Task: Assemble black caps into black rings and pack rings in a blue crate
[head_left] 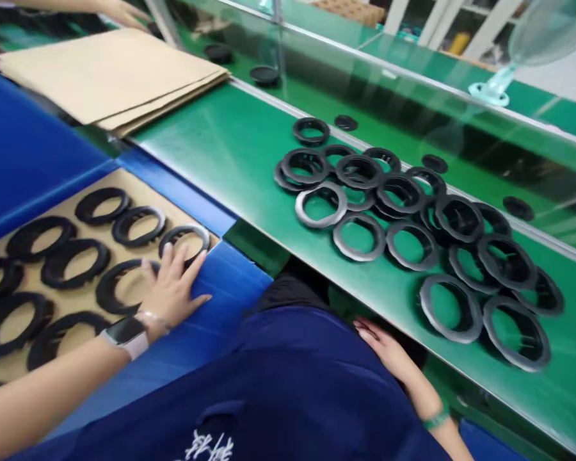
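Head: ring (204, 237) partly under left hand (171, 289)

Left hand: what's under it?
The left hand overlaps the near edge of one black ring and an edge of another ring; cardboard and a blue surface show around it. Whatever the palm covers can't be seen.

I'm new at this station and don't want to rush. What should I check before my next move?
1. Left hand at the corner ring on the cardboard layer: ok, fingers spread over it.
2. Left hand gripping that ring: cannot tell.
3. Right hand away from the ring pile: ok, it is low by the green table's near edge.
4. Right hand empty: cannot tell, fingers partly hidden.
5. Piled rings lying singly: not ok, many overlap.
6. Cardboard sheets stacked flush: not ok, edges are offset.
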Available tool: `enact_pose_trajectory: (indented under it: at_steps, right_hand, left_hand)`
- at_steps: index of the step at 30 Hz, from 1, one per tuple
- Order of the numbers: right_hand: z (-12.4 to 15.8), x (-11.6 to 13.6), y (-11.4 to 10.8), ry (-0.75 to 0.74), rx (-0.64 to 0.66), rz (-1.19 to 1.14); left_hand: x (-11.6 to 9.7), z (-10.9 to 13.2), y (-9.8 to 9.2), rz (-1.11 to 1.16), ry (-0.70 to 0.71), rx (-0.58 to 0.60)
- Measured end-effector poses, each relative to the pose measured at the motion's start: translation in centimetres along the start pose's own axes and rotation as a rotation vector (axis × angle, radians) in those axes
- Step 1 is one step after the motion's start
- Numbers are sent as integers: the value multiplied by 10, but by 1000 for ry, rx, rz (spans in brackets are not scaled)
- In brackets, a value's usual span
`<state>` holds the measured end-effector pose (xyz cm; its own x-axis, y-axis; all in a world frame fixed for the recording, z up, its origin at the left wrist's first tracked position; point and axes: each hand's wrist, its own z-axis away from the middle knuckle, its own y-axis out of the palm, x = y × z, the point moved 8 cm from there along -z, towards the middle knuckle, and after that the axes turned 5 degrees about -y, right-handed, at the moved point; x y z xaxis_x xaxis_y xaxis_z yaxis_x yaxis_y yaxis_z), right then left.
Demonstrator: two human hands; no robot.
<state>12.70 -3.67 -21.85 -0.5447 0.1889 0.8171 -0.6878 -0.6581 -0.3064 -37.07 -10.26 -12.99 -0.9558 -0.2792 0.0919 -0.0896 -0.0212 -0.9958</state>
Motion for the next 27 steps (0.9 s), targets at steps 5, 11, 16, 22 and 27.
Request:
enact_pose_trajectory:
  at_steps: [5, 11, 16, 22, 27]
  right_hand:
    - [92, 67, -48, 18, 153, 122]
    - [86, 223, -122, -218, -5, 482]
    - [-40, 336, -174, -467, -188, 629]
    - [-245, 425, -222, -407, -479, 862]
    - [-387, 454, -230, -290, -572, 846]
  left_hand:
    - [-69, 27, -24, 296, 536, 3]
    - [-134, -28, -116, 524, 888, -512]
    - [-140, -127, -144, 660, 616, -685]
    - [-132, -177, -115, 751, 310, -588]
    - [-126, -187, -101, 739, 234, -459]
